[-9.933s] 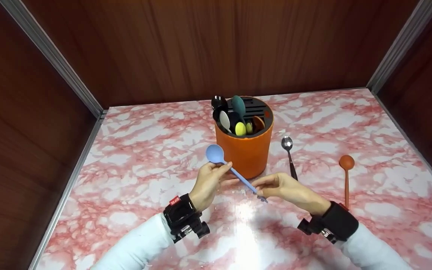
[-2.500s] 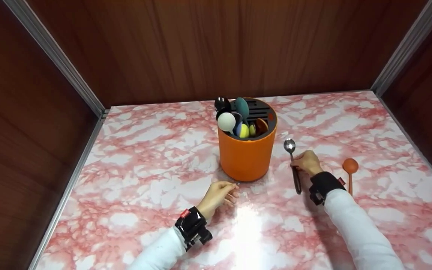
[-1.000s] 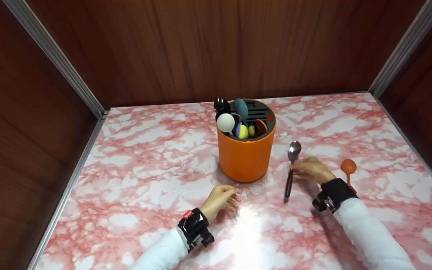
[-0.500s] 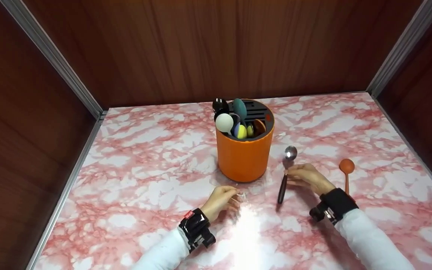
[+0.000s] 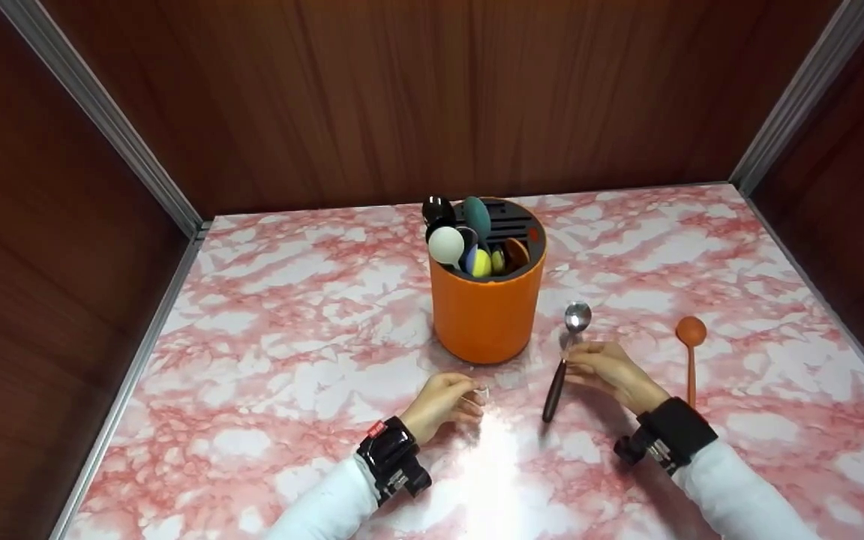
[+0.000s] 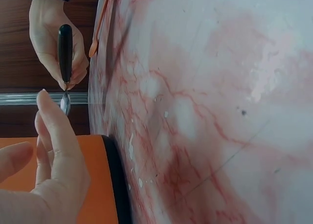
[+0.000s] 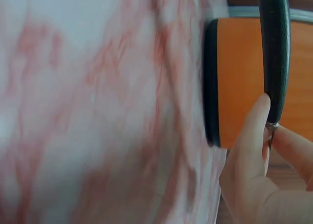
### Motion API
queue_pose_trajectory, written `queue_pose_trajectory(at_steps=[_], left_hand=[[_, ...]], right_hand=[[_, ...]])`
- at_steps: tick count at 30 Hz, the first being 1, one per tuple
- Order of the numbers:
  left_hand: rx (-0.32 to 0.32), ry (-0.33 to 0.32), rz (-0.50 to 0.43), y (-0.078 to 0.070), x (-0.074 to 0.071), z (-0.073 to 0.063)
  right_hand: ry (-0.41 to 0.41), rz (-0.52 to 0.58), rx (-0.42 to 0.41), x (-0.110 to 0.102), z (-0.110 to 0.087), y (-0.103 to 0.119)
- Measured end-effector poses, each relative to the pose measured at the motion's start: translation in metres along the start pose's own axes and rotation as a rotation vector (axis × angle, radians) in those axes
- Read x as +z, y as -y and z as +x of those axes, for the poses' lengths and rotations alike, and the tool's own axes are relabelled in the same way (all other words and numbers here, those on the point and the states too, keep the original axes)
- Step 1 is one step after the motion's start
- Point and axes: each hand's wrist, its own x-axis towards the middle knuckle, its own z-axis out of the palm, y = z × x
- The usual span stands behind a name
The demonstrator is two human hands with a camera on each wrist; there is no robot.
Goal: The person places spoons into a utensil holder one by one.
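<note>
My right hand (image 5: 612,375) pinches a metal spoon (image 5: 577,317) with a dark handle, near where handle meets metal. Its bowl points away from me and its dark handle (image 7: 275,48) points back toward me, lifted off the table in the right wrist view. My left hand (image 5: 439,405) is held low in front of the orange utensil holder (image 5: 484,319), fingers relaxed and bent, nothing in them. In the left wrist view the left hand's fingers (image 6: 58,131) lie near the spoon's bowl in line of sight. Spoons of several colours, among them a white spoon (image 5: 446,246), stand in the holder.
An orange spoon (image 5: 691,331) lies on the marbled red and white table (image 5: 289,315) at the right, partly behind the right wrist. Dark wood panels (image 5: 402,97) with metal corner strips enclose the back and both sides.
The blue spoon held earlier in both hands now stands in the holder. My right hand has picked up the metal spoon and drawn it toward me and left, turning its handle leftward.
</note>
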Motion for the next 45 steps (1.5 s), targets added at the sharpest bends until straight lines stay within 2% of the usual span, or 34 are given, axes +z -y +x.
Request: queue_pose_trajectory(at_steps=[8, 17, 29, 35, 45], left_hand=[[-0.008, 0.049, -0.038, 0.002, 0.005, -0.001], [-0.041, 0.104, -0.053, 0.005, 0.011, 0.000], [-0.066, 0.172, -0.044, 0.008, 0.019, -0.004], [-0.072, 0.178, -0.024, 0.007, 0.021, -0.006], [-0.079, 0.176, 0.053, 0.001, 0.027, -0.010]], right_hand=[[0.006, 0.042, -0.029, 0.016, -0.010, -0.003], [-0.027, 0.035, -0.010, 0.039, -0.016, -0.005], [-0.047, 0.083, 0.007, 0.051, -0.018, -0.012], [-0.083, 0.058, 0.015, 0.055, -0.020, -0.013], [-0.080, 0.016, 0.006, 0.058, -0.026, -0.012]])
